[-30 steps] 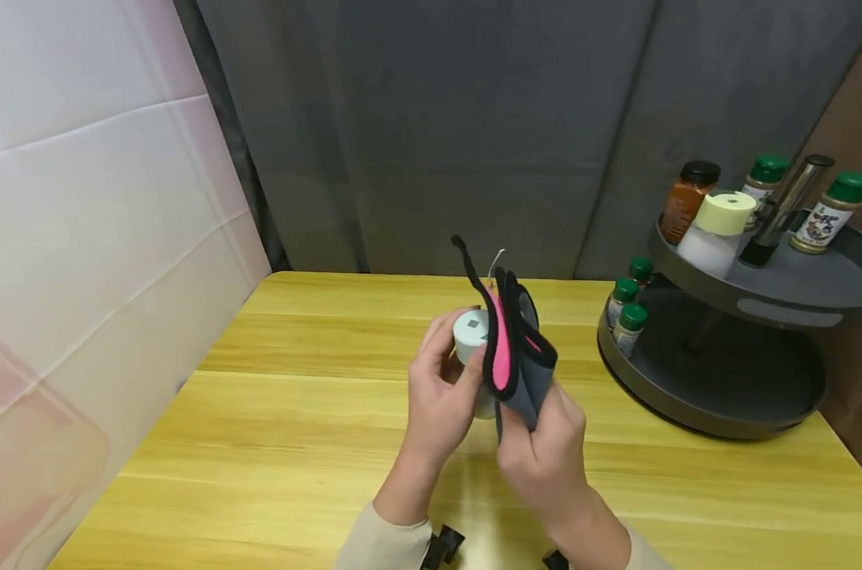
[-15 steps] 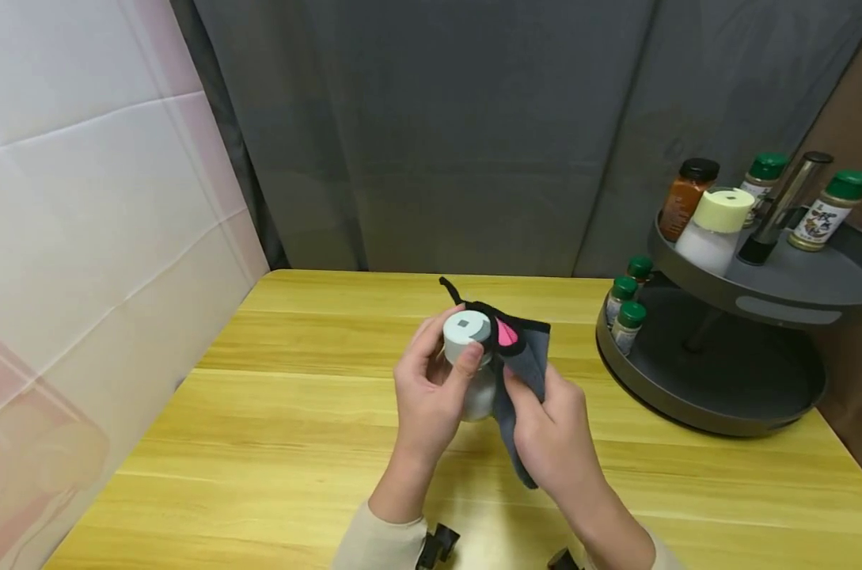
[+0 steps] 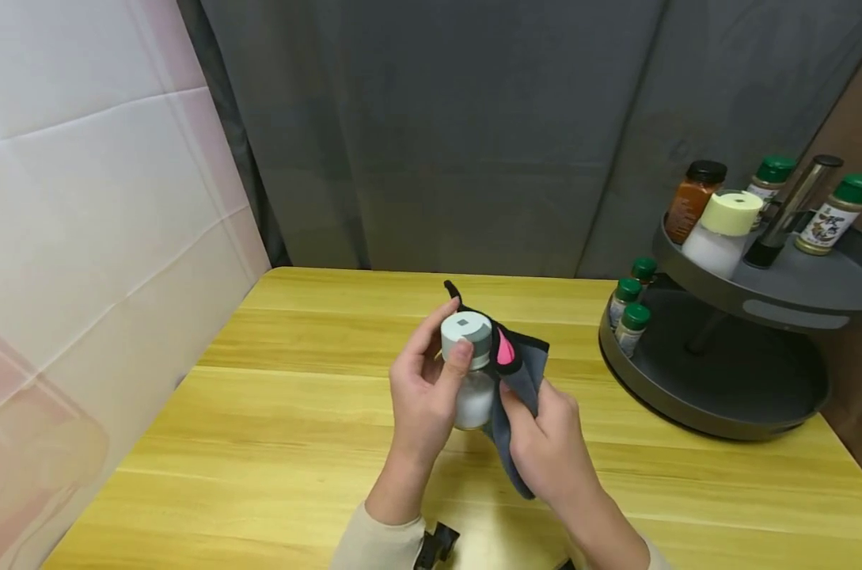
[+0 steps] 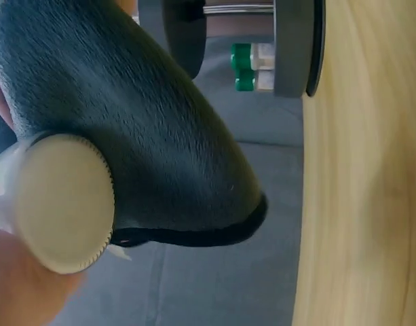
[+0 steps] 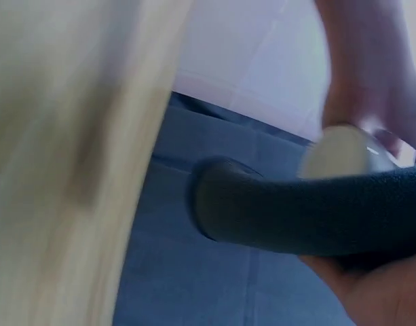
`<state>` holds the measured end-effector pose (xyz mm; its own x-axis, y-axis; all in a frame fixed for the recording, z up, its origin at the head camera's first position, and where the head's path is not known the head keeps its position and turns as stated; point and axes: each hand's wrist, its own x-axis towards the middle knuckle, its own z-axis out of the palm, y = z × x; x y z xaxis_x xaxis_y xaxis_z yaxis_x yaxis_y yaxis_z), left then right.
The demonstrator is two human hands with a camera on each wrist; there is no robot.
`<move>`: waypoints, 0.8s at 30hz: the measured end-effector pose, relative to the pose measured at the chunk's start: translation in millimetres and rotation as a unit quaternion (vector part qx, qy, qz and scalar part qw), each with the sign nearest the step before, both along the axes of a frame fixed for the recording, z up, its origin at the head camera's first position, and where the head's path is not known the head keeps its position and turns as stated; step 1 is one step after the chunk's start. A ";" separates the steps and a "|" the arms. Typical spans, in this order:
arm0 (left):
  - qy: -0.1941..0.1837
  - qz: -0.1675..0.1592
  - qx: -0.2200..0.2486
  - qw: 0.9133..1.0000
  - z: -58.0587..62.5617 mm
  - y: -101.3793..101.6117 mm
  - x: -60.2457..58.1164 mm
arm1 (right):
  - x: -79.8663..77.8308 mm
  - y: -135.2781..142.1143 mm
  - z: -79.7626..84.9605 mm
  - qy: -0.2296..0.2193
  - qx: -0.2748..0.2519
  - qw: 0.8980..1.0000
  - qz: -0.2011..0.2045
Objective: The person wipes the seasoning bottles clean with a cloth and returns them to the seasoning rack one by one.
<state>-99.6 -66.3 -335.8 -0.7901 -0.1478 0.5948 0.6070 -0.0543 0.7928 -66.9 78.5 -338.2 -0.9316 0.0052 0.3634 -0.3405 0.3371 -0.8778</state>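
Above the table, my left hand (image 3: 423, 392) grips a seasoning shaker (image 3: 475, 402) with a pale mint cap, thumb on the cap's near side. A folded grey cloth (image 3: 525, 381) with black edging and a pink patch lies against the shaker's right side. My right hand (image 3: 548, 435) pinches that cloth, which hangs down past the thumb; a black loop (image 3: 451, 290) sticks out at its far end. The left wrist view shows the shaker's round base (image 4: 65, 204) beside the cloth (image 4: 133, 129). From the right wrist, the cloth (image 5: 296, 212) covers part of the shaker (image 5: 338, 153).
A dark two-tier turntable rack (image 3: 715, 431) stands at the right. Its upper tier bears a yellow-capped shaker (image 3: 723, 233), an orange jar (image 3: 693, 202) and green-capped bottles; several small green-capped bottles (image 3: 631, 328) stand below. A grey curtain (image 3: 431, 142) closes off the back.
The cloth has come down from its upright fold in front of the shaker and now lies along its right side. More of the shaker shows, and both hands have shifted slightly left.
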 end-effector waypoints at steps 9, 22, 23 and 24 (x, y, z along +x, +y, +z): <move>-0.023 -0.057 -0.063 0.996 -1.2 9.3 -2.6 | 5.0 -3.1 19.9 0.100 -0.016 0.994 -0.033; -0.057 0.005 -0.023 0.998 -4.6 7.3 -6.3 | 0.3 -7.7 -22.3 0.172 0.064 0.983 -0.018; -0.051 0.014 -0.020 0.998 -5.1 7.2 -6.7 | 0.6 -6.8 -22.4 0.153 0.066 0.986 -0.017; -0.046 0.020 -0.017 0.999 -5.8 7.4 -7.0 | 0.6 -5.6 -21.1 0.135 0.062 0.989 -0.017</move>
